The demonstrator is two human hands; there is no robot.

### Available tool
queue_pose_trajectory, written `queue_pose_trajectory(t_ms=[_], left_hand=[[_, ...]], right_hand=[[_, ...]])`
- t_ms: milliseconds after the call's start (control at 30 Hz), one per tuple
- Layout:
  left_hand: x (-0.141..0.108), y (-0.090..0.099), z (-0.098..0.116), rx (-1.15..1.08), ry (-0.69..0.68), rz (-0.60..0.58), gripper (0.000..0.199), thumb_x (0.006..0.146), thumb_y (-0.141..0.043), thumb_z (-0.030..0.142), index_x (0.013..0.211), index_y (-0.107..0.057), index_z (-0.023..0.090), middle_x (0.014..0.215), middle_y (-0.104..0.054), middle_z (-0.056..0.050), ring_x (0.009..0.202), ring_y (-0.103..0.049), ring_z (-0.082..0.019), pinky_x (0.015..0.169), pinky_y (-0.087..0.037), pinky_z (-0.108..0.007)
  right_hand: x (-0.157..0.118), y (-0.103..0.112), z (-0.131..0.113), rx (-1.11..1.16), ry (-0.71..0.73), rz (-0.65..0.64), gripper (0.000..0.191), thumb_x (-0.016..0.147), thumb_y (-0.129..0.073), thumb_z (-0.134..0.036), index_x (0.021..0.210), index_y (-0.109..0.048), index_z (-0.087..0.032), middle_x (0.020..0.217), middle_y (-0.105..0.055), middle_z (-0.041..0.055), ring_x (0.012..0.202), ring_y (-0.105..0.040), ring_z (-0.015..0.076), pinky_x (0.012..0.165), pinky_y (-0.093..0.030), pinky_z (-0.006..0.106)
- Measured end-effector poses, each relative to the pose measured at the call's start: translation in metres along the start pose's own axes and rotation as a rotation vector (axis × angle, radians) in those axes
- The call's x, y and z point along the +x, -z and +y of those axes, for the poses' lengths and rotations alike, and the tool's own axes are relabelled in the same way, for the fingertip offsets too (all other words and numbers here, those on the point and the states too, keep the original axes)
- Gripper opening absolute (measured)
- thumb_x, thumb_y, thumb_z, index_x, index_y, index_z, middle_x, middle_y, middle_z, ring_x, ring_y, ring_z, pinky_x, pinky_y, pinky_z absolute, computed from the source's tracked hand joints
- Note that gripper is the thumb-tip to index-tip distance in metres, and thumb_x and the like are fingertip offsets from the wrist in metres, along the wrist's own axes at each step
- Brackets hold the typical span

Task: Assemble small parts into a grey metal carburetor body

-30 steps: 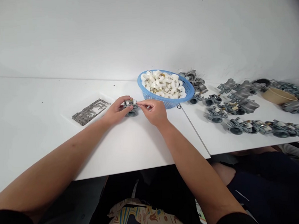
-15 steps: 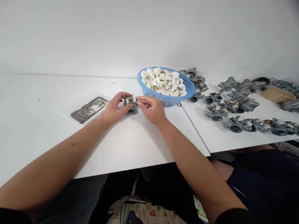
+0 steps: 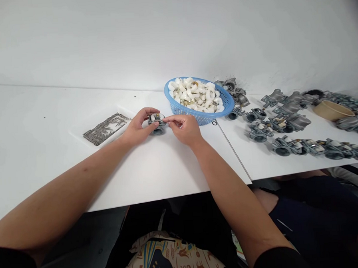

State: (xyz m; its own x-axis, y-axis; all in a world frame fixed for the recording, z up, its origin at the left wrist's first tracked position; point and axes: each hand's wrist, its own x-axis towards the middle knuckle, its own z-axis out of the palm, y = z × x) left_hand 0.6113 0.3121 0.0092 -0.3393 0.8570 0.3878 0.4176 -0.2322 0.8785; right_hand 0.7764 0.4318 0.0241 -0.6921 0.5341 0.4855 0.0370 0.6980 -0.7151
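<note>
My left hand is wrapped round a small grey metal carburetor on the white table, its round bore facing me. A white float sits in the top of the carburetor, partly covered by my fingers. At the carburetor's right side, my right hand has thumb and forefinger pinched together by the float. Whatever is in that pinch is too small to make out. Left of my hands lies a shallow white tray with many thin metal pins.
A blue plastic basket full of white floats stands behind my right hand. Further right are several carburetors and a tan round container. A seam divides the two tabletops. Another person's leg shows below the table at right.
My right fingertips have shifted slightly, with the hand turned more palm-down against the carburetor's right side. My left hand keeps its hold. The whole view has moved a little.
</note>
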Motion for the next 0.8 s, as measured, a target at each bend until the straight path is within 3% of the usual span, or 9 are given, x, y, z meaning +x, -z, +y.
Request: queue_pose_trajectory(t_ms=[467, 633, 800], left_hand=[[0.0016, 0.0002, 0.0014, -0.1, 0.106, -0.011, 0.04, 0.081, -0.071, 0.036, 0.117, -0.057, 0.024, 0.133, -0.061, -0.009, 0.123, -0.057, -0.027, 0.108, -0.042, -0.051], [0.0006, 0.0002, 0.0004, -0.101, 0.122, -0.012, 0.041, 0.082, -0.07, 0.038, 0.119, -0.057, 0.026, 0.132, -0.061, -0.008, 0.118, -0.059, -0.027, 0.105, -0.046, -0.052], [0.0006, 0.0006, 0.0005, -0.067, 0.112, -0.016, 0.041, 0.083, -0.069, 0.039, 0.119, -0.056, 0.026, 0.134, -0.059, -0.008, 0.121, -0.057, -0.027, 0.107, -0.045, -0.052]], right_hand=[[-0.0018, -0.0074, 0.0051, 0.137, -0.092, 0.023, 0.024, 0.085, -0.059, -0.016, 0.096, -0.079, -0.023, 0.095, -0.077, 0.0007, 0.08, -0.073, 0.0177, 0.074, -0.06, 0.03], [-0.0019, -0.0069, 0.0024, 0.176, -0.065, 0.003, 0.024, 0.088, -0.061, -0.022, 0.107, -0.076, -0.022, 0.103, -0.077, 0.0024, 0.094, -0.074, 0.0193, 0.082, -0.061, 0.029], [-0.0027, -0.0037, -0.0015, 0.032, -0.008, 0.023, 0.023, 0.089, -0.062, -0.025, 0.107, -0.076, -0.025, 0.102, -0.077, 0.0014, 0.094, -0.074, 0.0209, 0.081, -0.06, 0.031]])
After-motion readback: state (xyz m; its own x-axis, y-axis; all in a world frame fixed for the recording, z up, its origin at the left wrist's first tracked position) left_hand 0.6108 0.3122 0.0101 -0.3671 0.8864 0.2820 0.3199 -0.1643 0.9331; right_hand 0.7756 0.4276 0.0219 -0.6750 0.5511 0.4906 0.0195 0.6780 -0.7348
